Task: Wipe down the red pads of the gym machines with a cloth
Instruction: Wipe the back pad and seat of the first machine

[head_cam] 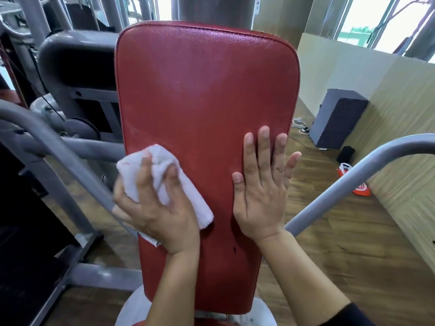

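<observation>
A tall red back pad [202,95] of a gym machine fills the middle of the view, upright and slightly tilted. My left hand [162,208] grips a folded white cloth [164,182] and holds it against the pad's lower left edge. My right hand [263,184] lies flat on the pad's lower right part, fingers straight and spread, pointing up. The lowest part of the pad is partly hidden by my forearms.
Grey steel arms of the machine curve past on the left [58,147] and the right [353,182]. More grey machines [77,74] stand at the back left. A dark speaker box [336,118] and a red item [360,187] sit on the wooden floor by the wall.
</observation>
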### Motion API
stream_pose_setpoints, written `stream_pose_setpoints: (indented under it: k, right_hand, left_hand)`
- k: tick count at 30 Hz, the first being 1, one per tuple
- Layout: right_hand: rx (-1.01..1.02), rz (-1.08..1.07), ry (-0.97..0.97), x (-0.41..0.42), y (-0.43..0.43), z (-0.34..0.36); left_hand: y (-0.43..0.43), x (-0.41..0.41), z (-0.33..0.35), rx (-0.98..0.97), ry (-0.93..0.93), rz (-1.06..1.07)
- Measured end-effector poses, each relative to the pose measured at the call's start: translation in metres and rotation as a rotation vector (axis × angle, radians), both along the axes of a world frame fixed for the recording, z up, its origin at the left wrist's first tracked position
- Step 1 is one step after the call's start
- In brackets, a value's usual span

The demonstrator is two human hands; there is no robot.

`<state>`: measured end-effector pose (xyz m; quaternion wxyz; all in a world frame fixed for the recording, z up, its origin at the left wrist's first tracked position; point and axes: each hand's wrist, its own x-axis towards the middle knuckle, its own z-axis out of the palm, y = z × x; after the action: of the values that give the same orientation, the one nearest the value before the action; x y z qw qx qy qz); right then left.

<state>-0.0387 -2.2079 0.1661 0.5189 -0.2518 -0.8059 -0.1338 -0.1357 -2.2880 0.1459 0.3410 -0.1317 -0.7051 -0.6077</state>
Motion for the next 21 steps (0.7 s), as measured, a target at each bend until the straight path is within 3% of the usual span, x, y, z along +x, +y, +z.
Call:
stream_pose_setpoints:
  k: [3,5,12,15,21]
  right_hand:
    - [-0.005,-0.01,0.005,0.0,-0.001,-0.001]
    - [-0.002,-0.017,0.005,0.0,-0.001,-0.001]
    - [-0.018,-0.029,-0.007,-0.001,-0.005,0.001]
    - [-0.082,-0.024,0.028,-0.004,-0.015,0.003]
    - [-0.127,0.1,0.016,-0.035,-0.046,0.023]
  left_hand:
    - [-0.009,0.011,-0.034,-0.226,0.237,-0.056]
    - [-0.013,0.007,-0.042,-0.271,0.27,-0.111]
    - [-0.002,-0.026,0.057,-0.048,0.146,-0.068]
    - [-0.01,-0.033,0.042,0.017,0.138,-0.168]
    - [-0.046,-0.042,-0.004,0.127,-0.24,-0.47]
